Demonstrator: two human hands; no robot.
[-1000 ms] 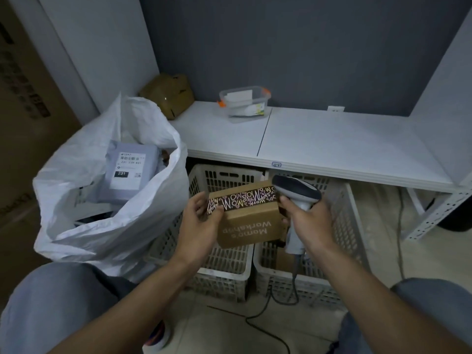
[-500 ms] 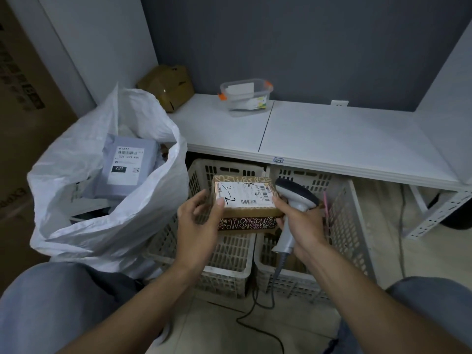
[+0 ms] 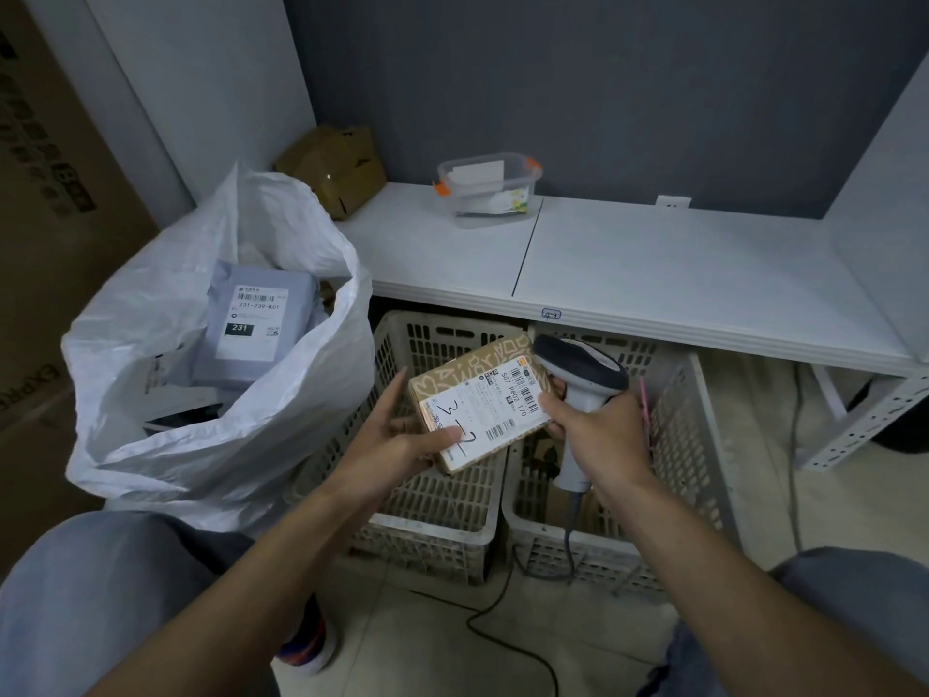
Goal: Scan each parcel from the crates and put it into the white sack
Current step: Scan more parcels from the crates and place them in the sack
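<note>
The small cardboard parcel (image 3: 477, 399), pinched at its edge by the left hand (image 3: 397, 442), looks light and stiff; best held by its edges; the right hand (image 3: 600, 435), just beside it, grips the scanner (image 3: 583, 367).

Forearms (image 3: 301, 570) bare; grey-blue trousers (image 3: 100, 596) over both knees.

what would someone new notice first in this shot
A cardboard parcel with its label up, dead centre over the white crates, held by the left hand while the right hand grips a scanner right beside it. To the left gapes the white sack, a grey parcel lying inside.
</note>
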